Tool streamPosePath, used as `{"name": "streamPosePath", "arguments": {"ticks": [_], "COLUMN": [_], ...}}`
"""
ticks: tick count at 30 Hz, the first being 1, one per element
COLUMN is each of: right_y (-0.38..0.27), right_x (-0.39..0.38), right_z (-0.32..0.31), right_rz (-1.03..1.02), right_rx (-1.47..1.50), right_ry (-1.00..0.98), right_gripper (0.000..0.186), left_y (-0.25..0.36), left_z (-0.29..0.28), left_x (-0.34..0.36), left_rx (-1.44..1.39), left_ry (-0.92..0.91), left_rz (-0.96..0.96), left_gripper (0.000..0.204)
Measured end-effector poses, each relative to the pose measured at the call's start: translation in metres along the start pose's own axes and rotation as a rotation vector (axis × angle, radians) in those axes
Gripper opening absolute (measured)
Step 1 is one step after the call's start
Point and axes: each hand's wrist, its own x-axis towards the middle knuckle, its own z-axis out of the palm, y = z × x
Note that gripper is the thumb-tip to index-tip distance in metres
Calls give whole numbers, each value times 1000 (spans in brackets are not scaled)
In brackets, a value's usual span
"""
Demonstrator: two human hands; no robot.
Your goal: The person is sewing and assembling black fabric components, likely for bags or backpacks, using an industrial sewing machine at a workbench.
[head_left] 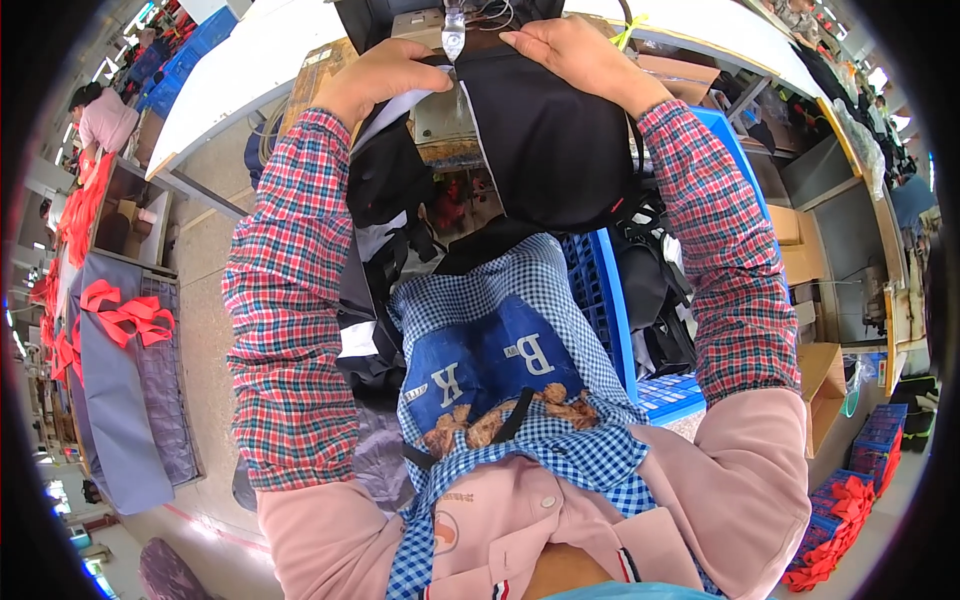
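At a sewing machine [453,30], my left hand [390,75] pinches black fabric with a white edge [405,108], just left of the needle area. My right hand [560,55] grips the top edge of a larger black fabric piece [540,140] right of the needle, thumb and fingers on it. The piece hangs down over the front of the machine table toward my lap. The fingertips of both hands are partly hidden by cloth. A blue checked apron [470,280] covers my lap.
A blue plastic crate [610,300] holding black pieces [645,270] stands at my right. White worktables [210,90] flank the machine. Red straps [125,310] lie over grey cloth at left. A co-worker [100,120] is at far left. Cardboard boxes [820,390] and crates with red bundles [835,520] are at right.
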Motion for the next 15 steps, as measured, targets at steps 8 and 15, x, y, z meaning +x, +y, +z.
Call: {"name": "streamPosePath", "arguments": {"ticks": [8, 15], "right_y": [166, -117], "right_x": [-74, -80], "right_z": [-95, -98], "right_rz": [477, 205], "right_rx": [-558, 772], "right_ry": [172, 23], "right_gripper": [41, 50], "left_y": [-51, 121], "left_z": [-85, -29], "left_x": [-59, -109], "left_rx": [-290, 154], "left_ry": [247, 295], "left_rz": [-135, 446], "left_gripper": [37, 38]}}
